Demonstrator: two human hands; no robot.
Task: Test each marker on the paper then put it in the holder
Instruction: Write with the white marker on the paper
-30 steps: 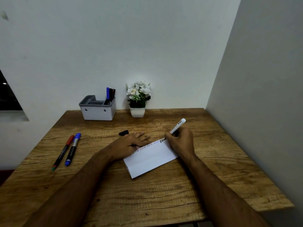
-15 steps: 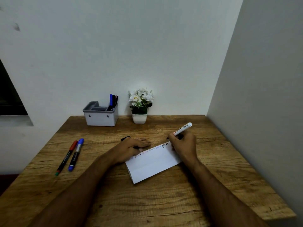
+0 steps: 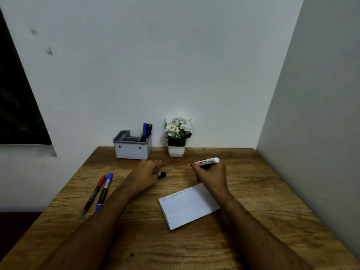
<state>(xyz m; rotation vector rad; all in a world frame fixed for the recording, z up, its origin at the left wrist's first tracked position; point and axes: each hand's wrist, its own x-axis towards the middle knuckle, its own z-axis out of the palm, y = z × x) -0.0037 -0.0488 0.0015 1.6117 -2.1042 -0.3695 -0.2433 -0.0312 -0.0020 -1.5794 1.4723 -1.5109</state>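
Your right hand [image 3: 211,175] grips a white-barrelled whiteboard marker [image 3: 206,161], fingers curled round its middle. The marker lies nearly level above the table [image 3: 263,201], its dark uncapped tip pointing left and its white butt end pointing right. It is clear of the paper [image 3: 188,206] and held above the table beyond the sheet's far edge.

Your left hand [image 3: 148,175] sits palm down on the table to the left of the right hand, fingers reaching toward the holder [image 3: 133,148]. A small black cap [image 3: 162,174] shows at the thumb side of that hand, touching it; whether the fingers pinch it or only rest against it cannot be told.

The paper lies flat on the table near your right wrist, tilted, with a fold line across it and a row of short handwritten marks along its far edge in several colours.

The holder stands at the back of the table against the wall, with a few markers upright in its right-hand compartment. A potted plant [image 3: 178,136] with white flowers stands just to its right.

Two capped markers, one red [image 3: 93,193] and one blue [image 3: 104,190], lie side by side on the left part of the table, well apart from both hands.
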